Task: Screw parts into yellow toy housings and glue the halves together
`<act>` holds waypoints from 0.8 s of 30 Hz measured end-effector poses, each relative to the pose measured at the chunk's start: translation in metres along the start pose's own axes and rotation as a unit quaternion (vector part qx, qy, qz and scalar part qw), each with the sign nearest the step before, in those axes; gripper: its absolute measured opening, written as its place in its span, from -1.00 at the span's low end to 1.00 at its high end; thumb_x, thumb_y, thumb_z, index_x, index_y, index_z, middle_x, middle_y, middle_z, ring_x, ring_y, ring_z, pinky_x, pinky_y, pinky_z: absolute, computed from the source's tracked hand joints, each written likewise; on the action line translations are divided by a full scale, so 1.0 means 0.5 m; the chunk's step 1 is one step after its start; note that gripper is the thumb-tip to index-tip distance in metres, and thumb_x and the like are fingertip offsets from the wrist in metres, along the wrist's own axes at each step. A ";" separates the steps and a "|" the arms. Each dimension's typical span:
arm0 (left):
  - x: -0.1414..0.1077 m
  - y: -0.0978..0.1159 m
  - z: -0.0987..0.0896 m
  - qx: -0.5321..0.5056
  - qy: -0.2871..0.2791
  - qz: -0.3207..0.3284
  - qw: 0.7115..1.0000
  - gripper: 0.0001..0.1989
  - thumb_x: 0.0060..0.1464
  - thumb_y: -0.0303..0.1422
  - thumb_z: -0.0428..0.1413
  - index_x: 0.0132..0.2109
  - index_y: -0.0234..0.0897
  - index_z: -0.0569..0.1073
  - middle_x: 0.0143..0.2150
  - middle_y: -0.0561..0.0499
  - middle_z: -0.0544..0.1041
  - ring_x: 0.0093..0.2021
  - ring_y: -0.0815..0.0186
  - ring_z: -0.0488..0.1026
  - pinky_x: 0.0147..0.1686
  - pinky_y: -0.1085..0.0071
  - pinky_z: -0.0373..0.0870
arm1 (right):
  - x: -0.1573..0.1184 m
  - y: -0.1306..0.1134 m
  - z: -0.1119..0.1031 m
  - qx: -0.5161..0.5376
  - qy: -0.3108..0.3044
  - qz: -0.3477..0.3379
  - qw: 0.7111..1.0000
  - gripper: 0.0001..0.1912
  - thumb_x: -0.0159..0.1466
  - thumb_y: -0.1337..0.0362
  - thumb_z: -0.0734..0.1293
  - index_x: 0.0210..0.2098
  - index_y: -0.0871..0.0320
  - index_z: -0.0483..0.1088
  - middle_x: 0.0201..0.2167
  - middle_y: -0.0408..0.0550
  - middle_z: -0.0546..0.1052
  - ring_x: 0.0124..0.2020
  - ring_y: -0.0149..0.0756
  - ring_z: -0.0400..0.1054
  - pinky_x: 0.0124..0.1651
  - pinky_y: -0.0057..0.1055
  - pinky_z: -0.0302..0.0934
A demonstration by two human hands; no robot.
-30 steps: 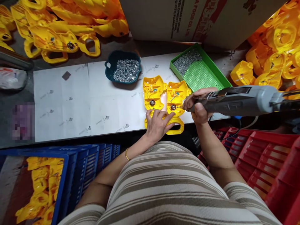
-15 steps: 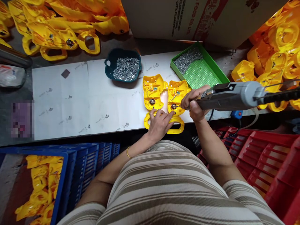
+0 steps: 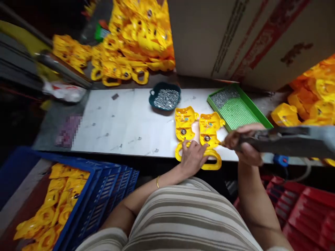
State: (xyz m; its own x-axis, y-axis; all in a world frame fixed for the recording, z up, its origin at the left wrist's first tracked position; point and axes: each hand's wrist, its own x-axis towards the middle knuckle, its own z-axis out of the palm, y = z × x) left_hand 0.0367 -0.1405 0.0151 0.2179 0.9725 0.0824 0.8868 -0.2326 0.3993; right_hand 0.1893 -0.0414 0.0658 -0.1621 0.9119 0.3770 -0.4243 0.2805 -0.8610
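Two yellow plastic shell halves lie side by side, hollow side up: a left shell [image 3: 181, 120] and a right shell [image 3: 208, 122]. Each has wires, a small green board, a round metal speaker and a loop handle. My left hand [image 3: 193, 158] rests over the handles with fingers spread, touching both shells near the lower edge. In my right hand [image 3: 248, 144] is a grey electric screwdriver [image 3: 282, 141], held nearly level. Its tip points left at the right shell's lower right side; whether it touches is blurred.
Screws fill a dark teal bowl [image 3: 166, 99] and part of a green tray [image 3: 240, 113]. Yellow shells pile up behind [image 3: 146, 38] and at right. A large carton [image 3: 209, 42] stands at the back. Blue [image 3: 104, 188] and red crates [image 3: 303, 209] flank me below the table.
My view has swung, so the table sits lower and further right in it. The screwdriver has drawn slightly rightward from the right shell's speaker. My left hand stays on the handles.
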 end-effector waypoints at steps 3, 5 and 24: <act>0.011 -0.029 -0.019 0.018 0.060 0.024 0.998 -0.50 0.16 -0.06 0.12 0.17 -0.15 0.39 -0.22 -0.02 0.58 -0.13 0.17 0.35 0.01 0.07 0.09 | -0.004 -0.027 -0.001 0.011 -0.055 -0.041 0.998 -0.73 0.13 0.21 0.34 -0.17 0.13 0.45 -0.66 -0.20 0.38 -0.69 -0.35 0.28 -0.67 -0.37 0.21; 0.038 -0.088 -0.053 0.033 0.119 0.014 0.992 -0.61 0.21 -0.12 0.08 0.13 -0.14 0.45 -0.24 -0.04 0.57 -0.15 0.19 0.35 -0.09 0.19 0.16 | -0.013 -0.034 -0.004 0.009 -0.031 -0.037 0.999 -0.73 0.12 0.22 0.33 -0.18 0.16 0.45 -0.65 -0.17 0.39 -0.69 -0.33 0.28 -0.66 -0.33 0.22; 0.274 -0.392 -0.167 0.017 0.013 -0.161 0.987 -0.78 0.15 -0.24 0.13 -0.17 -0.16 0.65 -0.23 -0.04 0.65 -0.24 0.21 0.52 -0.29 0.39 0.31 | -0.052 -0.026 -0.003 -0.026 0.038 -0.006 0.999 -0.76 0.07 0.25 0.37 -0.26 0.16 0.44 -0.66 -0.19 0.39 -0.68 -0.33 0.28 -0.65 -0.36 0.20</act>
State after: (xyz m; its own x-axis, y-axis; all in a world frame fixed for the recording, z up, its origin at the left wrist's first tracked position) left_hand -0.1411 0.0397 0.0242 -0.0879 0.9959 -0.0202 0.9216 0.0890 0.3778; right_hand 0.2003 -0.0683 0.0667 -0.0885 0.9277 0.3626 -0.3793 0.3052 -0.8735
